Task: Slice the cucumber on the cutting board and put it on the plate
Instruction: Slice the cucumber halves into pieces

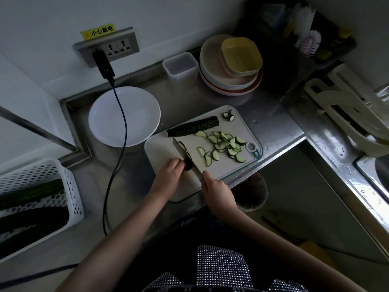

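Note:
A white cutting board lies on the steel counter. On its far side rests a long dark cucumber half. Several half-moon slices are scattered to the right, and two end pieces sit near the far corner. My left hand holds a short cucumber piece down on the board. My right hand grips the handle of a cleaver, whose blade stands against that piece with a slice stuck to it. A white plate sits left of the board with nothing on it.
A black cable runs from the wall socket across the plate. A white basket with cucumbers stands at the left. Stacked plates and bowls and a clear container sit behind the board. A sink is at the right.

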Tool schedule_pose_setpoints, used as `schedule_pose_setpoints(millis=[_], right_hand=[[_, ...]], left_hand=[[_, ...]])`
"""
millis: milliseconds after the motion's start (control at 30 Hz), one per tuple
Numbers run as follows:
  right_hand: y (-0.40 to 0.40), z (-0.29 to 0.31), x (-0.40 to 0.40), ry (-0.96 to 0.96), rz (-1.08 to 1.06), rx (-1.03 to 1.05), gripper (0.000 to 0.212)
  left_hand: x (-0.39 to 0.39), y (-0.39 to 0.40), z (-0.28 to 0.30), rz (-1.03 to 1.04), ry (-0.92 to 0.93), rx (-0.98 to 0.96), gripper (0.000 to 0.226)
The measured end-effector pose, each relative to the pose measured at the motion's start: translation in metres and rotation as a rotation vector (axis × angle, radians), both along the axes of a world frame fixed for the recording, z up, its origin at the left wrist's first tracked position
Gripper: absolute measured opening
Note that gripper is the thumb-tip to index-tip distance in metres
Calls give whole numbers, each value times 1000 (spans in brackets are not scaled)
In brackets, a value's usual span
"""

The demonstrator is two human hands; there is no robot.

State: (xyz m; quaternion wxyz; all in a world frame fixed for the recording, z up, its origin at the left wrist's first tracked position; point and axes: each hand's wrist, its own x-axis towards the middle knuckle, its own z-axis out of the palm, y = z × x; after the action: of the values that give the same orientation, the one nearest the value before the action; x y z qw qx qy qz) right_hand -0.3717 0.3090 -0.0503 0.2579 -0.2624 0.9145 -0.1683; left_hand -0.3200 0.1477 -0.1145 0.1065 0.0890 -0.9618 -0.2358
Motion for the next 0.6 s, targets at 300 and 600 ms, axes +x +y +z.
schedule_pose_setpoints(millis=[300, 600], right_hand=[[0, -5, 0, -26, 18, 60, 9], [5, -6, -6, 19, -44, 79, 9]], left_hand=[[1, 2, 5, 4, -33, -8, 32], [1, 1, 3, 1, -40, 10, 12]])
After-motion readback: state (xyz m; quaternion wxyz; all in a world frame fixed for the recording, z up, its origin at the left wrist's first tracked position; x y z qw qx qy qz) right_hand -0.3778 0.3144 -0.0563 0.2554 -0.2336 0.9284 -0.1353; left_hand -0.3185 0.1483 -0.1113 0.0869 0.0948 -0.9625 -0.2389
